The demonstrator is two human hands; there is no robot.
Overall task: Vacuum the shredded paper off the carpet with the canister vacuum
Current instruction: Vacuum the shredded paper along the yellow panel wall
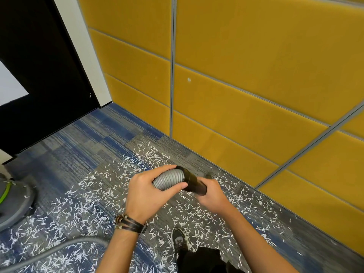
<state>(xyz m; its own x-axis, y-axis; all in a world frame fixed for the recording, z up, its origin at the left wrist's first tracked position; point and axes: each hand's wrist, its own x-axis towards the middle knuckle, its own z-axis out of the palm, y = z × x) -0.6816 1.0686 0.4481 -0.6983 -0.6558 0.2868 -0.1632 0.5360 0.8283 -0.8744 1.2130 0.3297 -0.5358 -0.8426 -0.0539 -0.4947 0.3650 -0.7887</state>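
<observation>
My left hand (151, 194) grips the grey hose (170, 179); my right hand (212, 193) grips its black cuff (192, 181). Shredded paper (146, 154) litters the carpet (82, 142) beneath both.

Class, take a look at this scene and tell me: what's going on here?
A person is handling a vacuum with both hands: the left hand grips the grey ribbed hose, and the right hand grips its black tube. Much of the carpet is strewn with shredded paper. The canister vacuum sits at the far left.
</observation>
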